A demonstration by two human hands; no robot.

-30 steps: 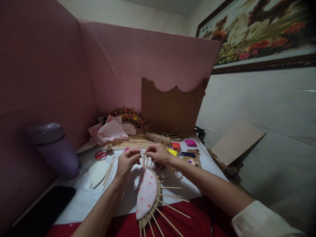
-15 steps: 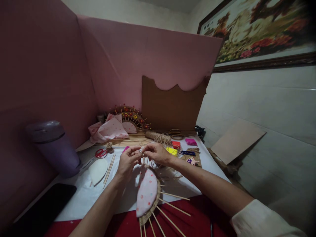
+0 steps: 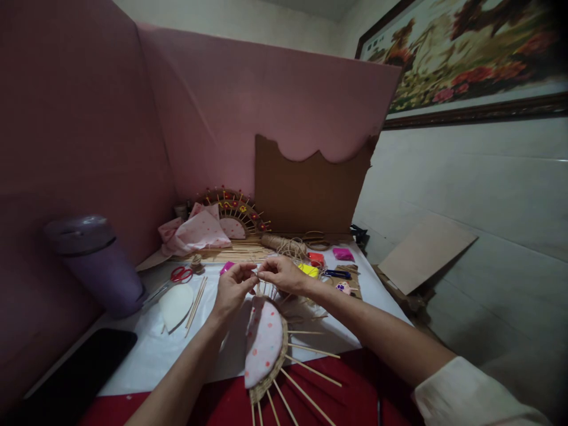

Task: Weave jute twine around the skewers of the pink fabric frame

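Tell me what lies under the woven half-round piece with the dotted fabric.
The woven piece is partly over the white sheet, its near end over the red cloth; its sticks fan out above both. Whatever sits directly beneath it is covered.

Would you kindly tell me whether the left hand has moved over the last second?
Yes, slightly: the left hand has edged right, away from the red scissors, closing the gap to the right hand above the woven piece.

A thin raffia strand (image 3: 256,273) is pinched between left hand (image 3: 231,289) and right hand (image 3: 284,274) above the spoked woven fan (image 3: 266,343).
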